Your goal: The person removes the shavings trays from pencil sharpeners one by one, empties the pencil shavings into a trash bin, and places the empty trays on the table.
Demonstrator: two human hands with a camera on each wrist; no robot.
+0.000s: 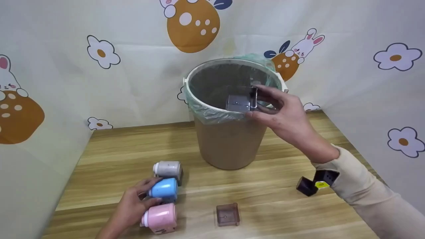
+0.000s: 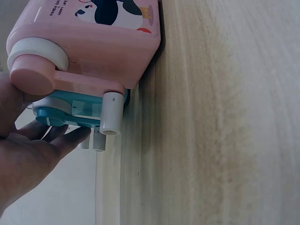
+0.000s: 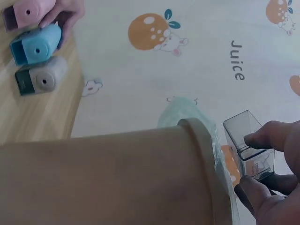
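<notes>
My right hand (image 1: 285,116) pinches a clear plastic shavings drawer (image 1: 238,102) between thumb and fingers. The drawer is tilted over the near rim of a brown bin (image 1: 229,142); in the right wrist view it appears just beyond the lined rim. At lower left, my left hand (image 1: 131,202) grips a blue crank pencil sharpener (image 1: 165,190) by its crank end. On either side of it lie a pink sharpener (image 1: 161,217) and a grey sharpener (image 1: 168,169). The pink one (image 2: 93,47) partly hides the left fingers in the left wrist view.
A brownish translucent drawer (image 1: 227,215) sits on the wooden table (image 1: 199,179) in front of the bin. A thin green liner bag (image 1: 215,116) folds over the bin's rim. Patterned cloth walls (image 1: 139,83) stand behind and at both sides.
</notes>
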